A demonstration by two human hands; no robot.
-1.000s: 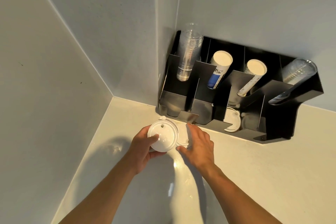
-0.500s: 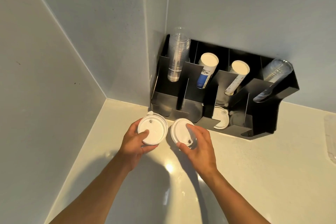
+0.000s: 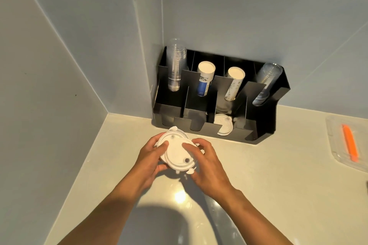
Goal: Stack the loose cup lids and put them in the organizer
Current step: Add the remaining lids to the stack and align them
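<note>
Both hands hold a stack of white cup lids (image 3: 176,155) above the counter, in front of the black organizer (image 3: 264,125). My left hand (image 3: 148,160) grips the stack's left side, thumb on top. My right hand (image 3: 207,165) presses the top lid down from the right, with its fingers over the rim. The top lid sits a little off-centre on those beneath. Another white lid (image 3: 224,125) leans in the organizer's third front slot.
The organizer's back slots hold clear cup stacks (image 3: 175,67) and paper cup stacks (image 3: 205,77). It stands in the wall corner on a pale counter (image 3: 278,185). At the right edge, a clear tray (image 3: 346,141) holds an orange tool (image 3: 349,143).
Half a second ago each hand held lids side by side. My right hand has brought its lid over onto the left hand's stack, so both hands now hold one stack.
</note>
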